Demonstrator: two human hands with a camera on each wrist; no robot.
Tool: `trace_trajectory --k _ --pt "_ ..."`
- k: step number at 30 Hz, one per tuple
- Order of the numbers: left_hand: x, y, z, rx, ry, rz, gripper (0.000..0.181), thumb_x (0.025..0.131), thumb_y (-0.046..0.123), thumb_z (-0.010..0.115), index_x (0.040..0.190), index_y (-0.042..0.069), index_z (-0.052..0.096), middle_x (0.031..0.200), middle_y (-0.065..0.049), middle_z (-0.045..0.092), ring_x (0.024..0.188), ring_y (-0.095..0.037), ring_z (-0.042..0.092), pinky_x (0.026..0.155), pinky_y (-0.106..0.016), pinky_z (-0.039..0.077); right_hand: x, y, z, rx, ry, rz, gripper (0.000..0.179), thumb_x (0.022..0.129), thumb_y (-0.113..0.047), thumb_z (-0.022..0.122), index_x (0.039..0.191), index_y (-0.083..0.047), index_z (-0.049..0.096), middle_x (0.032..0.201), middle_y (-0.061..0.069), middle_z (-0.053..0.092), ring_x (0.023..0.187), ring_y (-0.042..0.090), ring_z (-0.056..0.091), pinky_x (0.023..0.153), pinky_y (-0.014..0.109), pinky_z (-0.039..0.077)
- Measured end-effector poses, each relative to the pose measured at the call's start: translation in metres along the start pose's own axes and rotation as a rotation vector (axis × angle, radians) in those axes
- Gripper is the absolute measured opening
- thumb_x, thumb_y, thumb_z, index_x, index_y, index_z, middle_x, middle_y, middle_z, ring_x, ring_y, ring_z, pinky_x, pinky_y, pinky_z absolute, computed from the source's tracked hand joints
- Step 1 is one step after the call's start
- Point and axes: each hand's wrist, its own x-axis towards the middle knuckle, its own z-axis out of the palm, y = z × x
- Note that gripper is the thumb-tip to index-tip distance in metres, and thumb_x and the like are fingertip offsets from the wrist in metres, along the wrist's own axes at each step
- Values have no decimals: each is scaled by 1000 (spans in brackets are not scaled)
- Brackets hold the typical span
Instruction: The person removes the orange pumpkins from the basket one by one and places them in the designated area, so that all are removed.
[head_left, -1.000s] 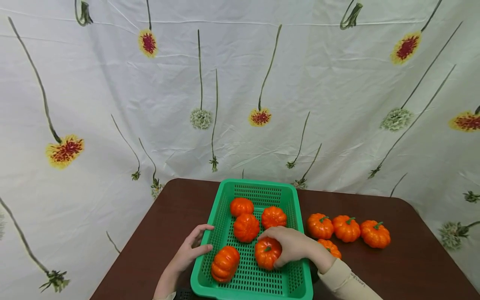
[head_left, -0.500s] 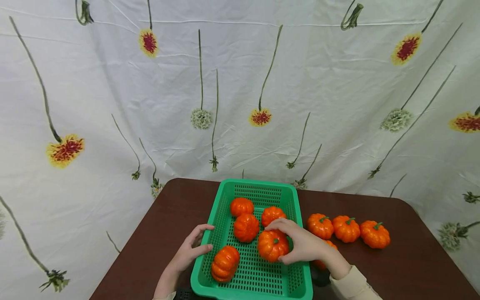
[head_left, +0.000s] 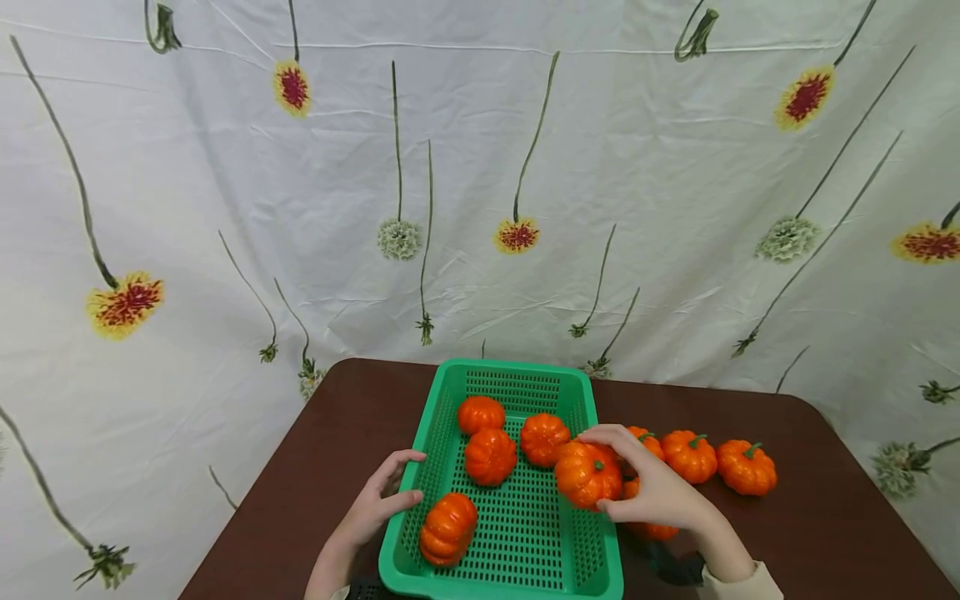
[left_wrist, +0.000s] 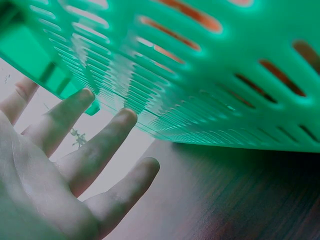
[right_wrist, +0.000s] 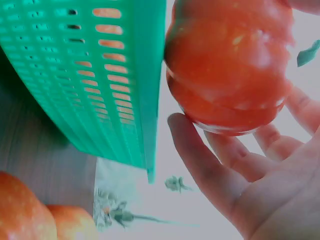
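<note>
My right hand grips an orange toy pumpkin with a green stem, above the right rim of the green plastic basket. In the right wrist view the pumpkin overlaps the basket's edge, thumb and fingers spread around it. Inside the basket lie more orange pumpkins: one at the back left, one in front of it, one toward the back right, and one at the front left. My left hand is beside the left wall, its fingers extended along the slotted side.
Several more pumpkins are on the dark brown table right of the basket, some partly hidden behind my right hand. A white flower-print cloth hangs behind the table's far edge.
My right hand has lifted the pumpkin from the basket floor and carried it right, to over the right rim. The left hand stays in place at the left side.
</note>
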Motion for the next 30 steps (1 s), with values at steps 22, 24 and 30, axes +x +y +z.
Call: trace_trajectory --k 22,24,30 --pt "0 -1 0 5 12 22 44 91 5 56 132 1 42 145 -22 30 126 8 29 89 -37 39 -84 34 -24 4 403 233 66 82 3 68 140 -4 35 128 -13 42 98 3 53 73 26 49" --pt "0 -2 -1 -3 3 34 44 91 4 56 132 0 41 145 -22 29 125 11 29 89 -34 39 -90 39 -27 -21 418 277 66 83 1 68 140 -5 36 127 -16 42 97 2 52 72 25 49" --pt "1 -4 -1 -13 -12 34 44 91 4 56 132 0 41 147 -23 26 124 12 28 88 -34 40 -108 50 -37 -26 433 454 65 85 -11 69 140 -5 35 119 -23 42 95 -1 52 72 25 48"
